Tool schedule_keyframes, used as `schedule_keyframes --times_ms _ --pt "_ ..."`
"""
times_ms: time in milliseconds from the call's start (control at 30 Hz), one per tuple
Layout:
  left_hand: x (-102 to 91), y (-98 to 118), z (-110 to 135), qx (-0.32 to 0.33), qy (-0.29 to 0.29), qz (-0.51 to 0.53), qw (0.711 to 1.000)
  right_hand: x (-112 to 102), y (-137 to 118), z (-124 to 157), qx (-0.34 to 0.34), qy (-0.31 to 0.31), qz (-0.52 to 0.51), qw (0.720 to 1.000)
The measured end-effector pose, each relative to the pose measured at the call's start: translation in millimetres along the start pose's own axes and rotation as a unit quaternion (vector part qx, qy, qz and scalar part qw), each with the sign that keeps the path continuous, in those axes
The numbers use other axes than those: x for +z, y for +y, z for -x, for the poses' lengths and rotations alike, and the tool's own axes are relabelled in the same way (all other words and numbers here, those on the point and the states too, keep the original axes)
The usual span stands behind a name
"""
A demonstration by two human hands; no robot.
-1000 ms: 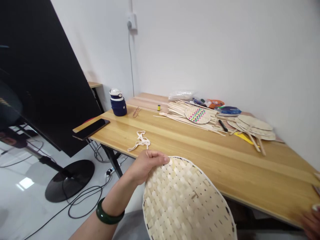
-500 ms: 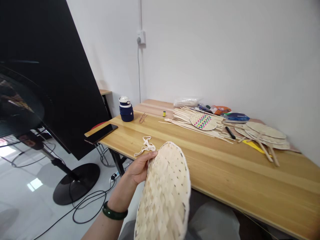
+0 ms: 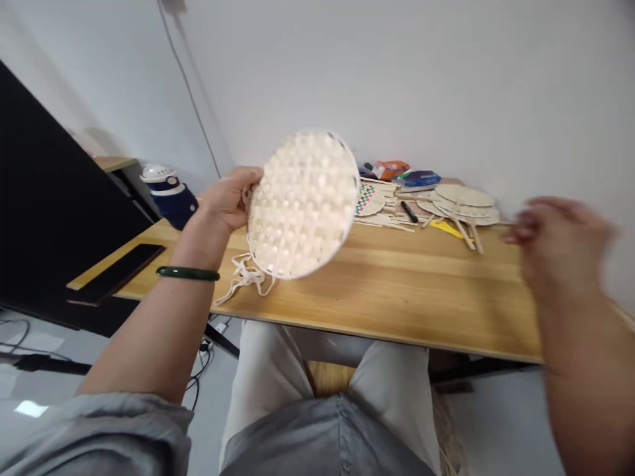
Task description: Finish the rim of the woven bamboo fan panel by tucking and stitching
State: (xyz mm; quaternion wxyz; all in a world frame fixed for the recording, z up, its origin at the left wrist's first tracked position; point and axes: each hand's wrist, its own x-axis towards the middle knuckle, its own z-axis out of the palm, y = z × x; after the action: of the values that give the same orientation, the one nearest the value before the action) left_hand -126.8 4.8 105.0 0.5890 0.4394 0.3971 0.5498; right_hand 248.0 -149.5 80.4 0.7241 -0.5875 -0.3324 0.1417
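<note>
My left hand (image 3: 231, 198) is closed on the left edge of a round woven fan (image 3: 302, 205), held up above the table. The fan is pale plaited strips with a white bound rim, and no handle shows on it. A white cloth tape (image 3: 245, 274) lies loosely coiled on the table below it. My right hand (image 3: 563, 241) is raised at the far right, apart from the fan and smeared by motion. Its fingers look curled and pinched together; whatever they may hold is too blurred to make out.
Finished fans with handles (image 3: 466, 201) are stacked at the back right, beside a black marker (image 3: 409, 211) and a yellow item (image 3: 446, 229). A patterned woven disc (image 3: 371, 199) lies among thin strips. A blue jug (image 3: 171, 198) and a dark phone (image 3: 119, 271) stand left.
The fan has been raised and turned from nearly edge-on to face me. My right hand has come into view at the right. My view has shifted right and down.
</note>
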Motion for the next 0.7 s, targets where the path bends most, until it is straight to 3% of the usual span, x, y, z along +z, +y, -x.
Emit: schedule_keyframes --times_ms 167,267,500,700 --pt "38.0 -52 19 -0.076 -0.1 -0.105 0.986 73 45 16 0.12 -0.175 -0.047 0.976" --pt "52.1 -78 29 -0.104 -0.141 -0.155 0.972 102 71 30 0.171 -0.259 -0.064 0.949" --pt "65.1 -106 26 -0.187 -0.196 -0.185 0.945 117 89 34 0.257 -0.417 -0.091 0.867" --pt "71.5 -130 3 -0.272 -0.192 -0.136 0.933 123 100 16 0.29 -0.456 -0.1 0.835"
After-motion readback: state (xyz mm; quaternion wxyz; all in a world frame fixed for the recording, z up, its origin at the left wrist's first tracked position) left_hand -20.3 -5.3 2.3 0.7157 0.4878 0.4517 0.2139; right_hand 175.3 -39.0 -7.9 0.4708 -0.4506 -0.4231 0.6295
